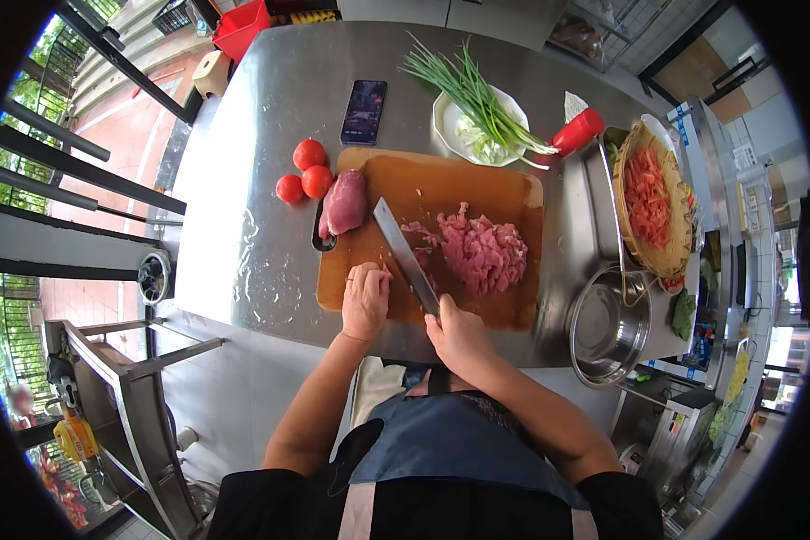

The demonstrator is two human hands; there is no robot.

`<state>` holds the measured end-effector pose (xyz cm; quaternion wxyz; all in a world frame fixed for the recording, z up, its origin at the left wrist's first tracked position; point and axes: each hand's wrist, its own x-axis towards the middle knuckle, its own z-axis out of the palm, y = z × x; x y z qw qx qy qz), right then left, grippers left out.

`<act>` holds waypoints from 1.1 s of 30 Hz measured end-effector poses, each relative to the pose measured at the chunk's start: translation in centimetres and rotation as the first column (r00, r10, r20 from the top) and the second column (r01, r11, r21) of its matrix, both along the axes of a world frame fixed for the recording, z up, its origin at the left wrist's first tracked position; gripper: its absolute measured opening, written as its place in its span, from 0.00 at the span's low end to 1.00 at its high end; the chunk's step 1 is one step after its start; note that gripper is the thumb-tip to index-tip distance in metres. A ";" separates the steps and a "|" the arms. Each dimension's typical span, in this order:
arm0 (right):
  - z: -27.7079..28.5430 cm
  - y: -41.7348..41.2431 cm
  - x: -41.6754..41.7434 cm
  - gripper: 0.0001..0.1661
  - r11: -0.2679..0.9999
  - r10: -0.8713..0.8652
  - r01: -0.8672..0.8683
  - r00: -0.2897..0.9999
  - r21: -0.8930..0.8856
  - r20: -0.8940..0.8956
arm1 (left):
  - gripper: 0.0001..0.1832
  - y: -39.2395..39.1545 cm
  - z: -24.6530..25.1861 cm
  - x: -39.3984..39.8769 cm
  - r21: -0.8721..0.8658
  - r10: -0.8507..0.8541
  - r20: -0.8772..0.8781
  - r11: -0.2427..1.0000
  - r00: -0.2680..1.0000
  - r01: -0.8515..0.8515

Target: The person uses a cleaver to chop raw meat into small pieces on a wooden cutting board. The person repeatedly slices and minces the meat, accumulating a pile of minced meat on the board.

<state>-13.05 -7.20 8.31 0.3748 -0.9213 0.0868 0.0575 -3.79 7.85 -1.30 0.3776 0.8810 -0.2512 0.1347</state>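
My right hand (460, 332) grips the handle of a cleaver (405, 255), whose blade points up and left over the wooden cutting board (371, 253). My left hand (366, 297) rests near the board's front left edge with its fingers curled; a small bit of meat shows at its fingertips, and whether it is held I cannot tell. Right of the blade lies a pile of sliced raw meat (482, 250), with a few slices close beside the steel. A whole piece of raw meat (344, 202) sits at the board's upper left, by a black handle (324, 233).
Three tomatoes (309, 154) and a phone (364, 112) lie beyond the board. Green onions (472, 101) cross a white plate (443, 125), near a red bottle (578, 131). To the right are a woven basket (680, 236) of cut tomato and a steel bowl (597, 331).
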 end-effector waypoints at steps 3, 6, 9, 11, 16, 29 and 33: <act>2.5 0.3 -1.4 0.12 0.996 0.087 -0.090 0.984 -0.013 -0.153 | 0.05 0.2 -0.5 -0.1 0.081 0.009 0.046 0.997 0.999 -0.012; 0.6 0.9 -0.8 0.12 0.999 0.026 -0.029 0.995 -0.024 -0.097 | 0.04 -0.3 -0.1 -0.2 0.088 -0.020 0.052 0.996 0.998 0.015; -1.3 1.1 0.8 0.12 1.000 -0.029 0.029 1.000 -0.004 -0.007 | 0.05 -0.3 0.0 -0.2 0.099 -0.017 0.063 0.995 0.998 0.011; -2.8 0.8 1.2 0.12 0.997 -0.068 0.067 0.995 0.030 0.068 | 0.05 -0.3 0.0 -0.1 0.093 0.003 0.082 0.996 0.997 -0.011; 1.2 -0.3 -1.2 0.12 0.997 0.018 -0.015 0.999 0.072 -0.039 | 0.06 -0.2 0.0 -0.4 0.024 0.064 0.069 0.998 0.996 -0.066; -0.7 0.2 -0.2 0.12 0.998 -0.008 0.008 1.000 0.063 -0.002 | 0.06 0.0 -0.2 -0.6 0.025 0.077 0.074 0.997 0.994 -0.079; 1.8 0.1 -1.4 0.13 0.997 0.057 -0.049 0.991 0.065 -0.121 | 0.06 0.5 -0.6 -0.6 0.079 0.042 0.061 0.996 0.997 -0.046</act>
